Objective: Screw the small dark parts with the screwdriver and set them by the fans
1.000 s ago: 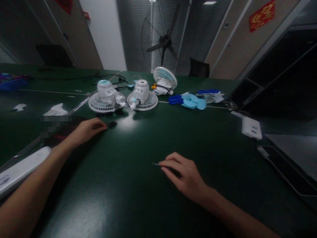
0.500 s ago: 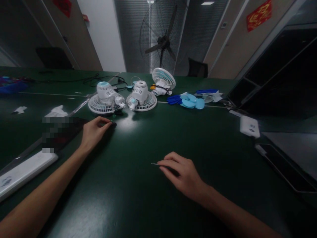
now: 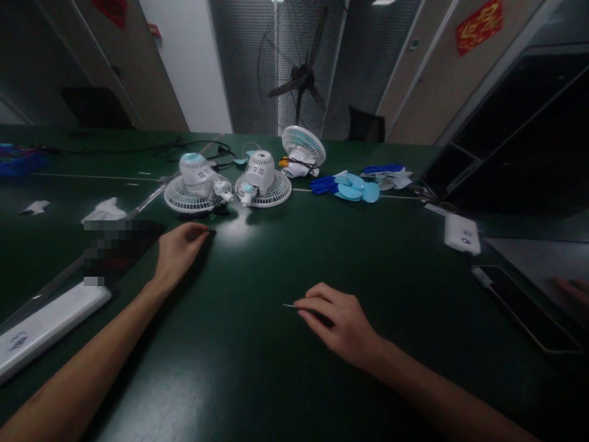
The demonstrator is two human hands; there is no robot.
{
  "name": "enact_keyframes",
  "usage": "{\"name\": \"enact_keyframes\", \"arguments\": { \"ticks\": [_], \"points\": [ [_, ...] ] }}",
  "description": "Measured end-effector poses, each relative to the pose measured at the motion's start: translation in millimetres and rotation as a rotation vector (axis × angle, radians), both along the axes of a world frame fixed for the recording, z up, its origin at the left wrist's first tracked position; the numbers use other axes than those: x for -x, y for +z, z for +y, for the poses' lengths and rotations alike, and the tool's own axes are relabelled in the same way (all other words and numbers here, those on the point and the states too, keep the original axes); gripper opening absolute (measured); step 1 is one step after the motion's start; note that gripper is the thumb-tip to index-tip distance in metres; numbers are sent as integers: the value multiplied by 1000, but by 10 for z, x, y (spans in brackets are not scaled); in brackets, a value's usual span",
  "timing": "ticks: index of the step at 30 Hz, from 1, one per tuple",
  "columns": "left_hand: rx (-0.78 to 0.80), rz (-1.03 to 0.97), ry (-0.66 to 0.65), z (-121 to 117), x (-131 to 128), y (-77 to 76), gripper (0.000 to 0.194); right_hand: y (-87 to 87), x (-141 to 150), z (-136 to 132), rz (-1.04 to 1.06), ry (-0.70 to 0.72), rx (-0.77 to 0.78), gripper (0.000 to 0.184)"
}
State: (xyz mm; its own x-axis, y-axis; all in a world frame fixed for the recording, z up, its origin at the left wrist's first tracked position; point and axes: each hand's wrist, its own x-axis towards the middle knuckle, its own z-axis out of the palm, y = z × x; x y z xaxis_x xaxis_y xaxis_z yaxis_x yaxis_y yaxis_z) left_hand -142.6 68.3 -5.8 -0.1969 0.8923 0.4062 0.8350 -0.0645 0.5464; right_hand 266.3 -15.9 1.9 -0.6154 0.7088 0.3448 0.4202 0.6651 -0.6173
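Note:
My left hand (image 3: 181, 245) is closed in a pinch on a small black piece (image 3: 212, 232), whose kind is too small to make out. It is low over the dark green table, just in front of two small white fans lying on their grilles, the left fan (image 3: 196, 184) and the middle fan (image 3: 260, 181). Nearer to me, my right hand (image 3: 338, 319) is closed too. Its thumb and fingers pinch a thin metal rod (image 3: 288, 305) that points left; the rest of the rod is hidden in the hand.
Behind, a third fan (image 3: 301, 150) leans beside blue gloves (image 3: 324, 184) and light blue blades (image 3: 354, 187). A white box (image 3: 50, 325) lies left. At right are a white device (image 3: 461, 233), a phone (image 3: 529, 307) and another person's hand (image 3: 575, 290).
My left hand has shifted slightly, its fingers now closer together around the black piece. Another person's hand has come in at the right edge. My right hand is almost still.

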Motion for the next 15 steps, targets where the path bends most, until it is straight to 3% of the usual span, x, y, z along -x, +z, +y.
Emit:
{"name": "enact_keyframes", "arguments": {
  "ticks": [9, 15],
  "points": [
    [23, 19, -37, -13, -26, 15, 33, 28, 3, -2, -16, -10, 27, 22],
    [68, 89, -57, -49, -45, 19, 35, -9, 3, -28, -44, -49, -103, 24]
  ]
}}
